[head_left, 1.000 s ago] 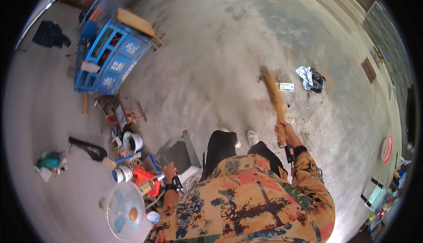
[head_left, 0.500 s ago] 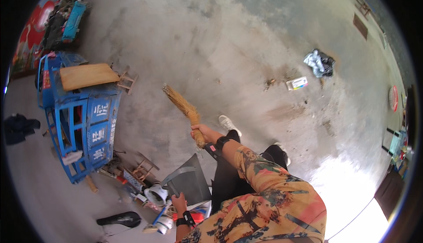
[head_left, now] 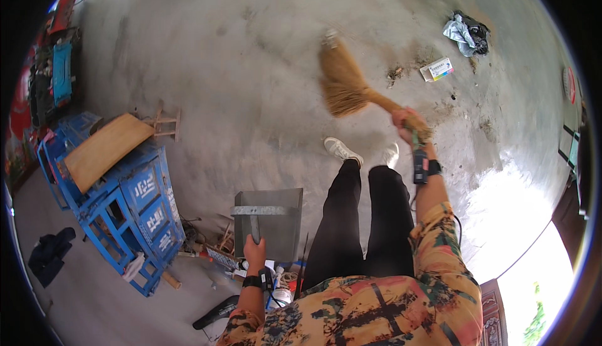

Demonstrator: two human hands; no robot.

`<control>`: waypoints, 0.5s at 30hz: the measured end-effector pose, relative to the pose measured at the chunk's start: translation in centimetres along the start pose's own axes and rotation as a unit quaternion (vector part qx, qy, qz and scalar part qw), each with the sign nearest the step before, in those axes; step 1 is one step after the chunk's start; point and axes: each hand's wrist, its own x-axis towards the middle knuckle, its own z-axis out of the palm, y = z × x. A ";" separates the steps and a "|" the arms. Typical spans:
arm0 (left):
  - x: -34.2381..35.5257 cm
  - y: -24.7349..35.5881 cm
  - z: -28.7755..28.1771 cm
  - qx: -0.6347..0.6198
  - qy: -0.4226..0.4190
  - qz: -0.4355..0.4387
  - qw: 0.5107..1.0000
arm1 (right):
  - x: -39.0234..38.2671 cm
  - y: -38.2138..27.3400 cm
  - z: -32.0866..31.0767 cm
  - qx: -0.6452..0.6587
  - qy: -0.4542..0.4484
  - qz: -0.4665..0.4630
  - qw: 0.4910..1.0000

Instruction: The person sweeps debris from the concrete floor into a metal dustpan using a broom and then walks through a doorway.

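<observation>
My right hand (head_left: 407, 123) is wrapped round the short handle of a straw broom (head_left: 343, 76). Its bristles fan out toward the far left, slightly blurred, over the concrete floor just beyond my shoes; whether they touch it I cannot tell. At my lower left, my left hand (head_left: 254, 253) grips the upright handle of a grey metal dustpan (head_left: 276, 230), whose pan shows nothing in it. Right of the bristles lie a small heap of dirt (head_left: 394, 75), a white printed carton (head_left: 437, 69) and a crumpled black and silver plastic bag (head_left: 467, 34).
A blue metal cart (head_left: 135, 202) with a wooden board (head_left: 108, 150) on it stands at the left, a small wooden stool (head_left: 167, 124) beside it. Dark clothing (head_left: 51, 255) lies farther left. Assorted clutter is piled behind the dustpan. Bright light falls on the floor at the right.
My right hand has swung the broom to the right and farther out. My left hand has raised the dustpan, now squarer to view. The whole view has turned and shifted.
</observation>
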 end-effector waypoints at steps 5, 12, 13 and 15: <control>4.0 5.1 -0.8 -0.010 -0.032 0.023 0.999 | -10.1 -5.4 5.0 0.051 -0.021 -0.112 0.992; 6.7 9.5 -3.3 0.003 0.002 0.039 0.999 | -13.9 1.3 8.0 -0.076 0.061 -0.116 0.988; 7.6 9.8 -3.7 0.003 0.010 0.043 0.999 | -13.2 3.6 8.0 -0.168 0.102 -0.136 0.971; 8.3 10.1 -4.0 -0.002 0.027 0.029 0.999 | -11.4 8.1 8.8 -0.116 0.117 -0.085 0.983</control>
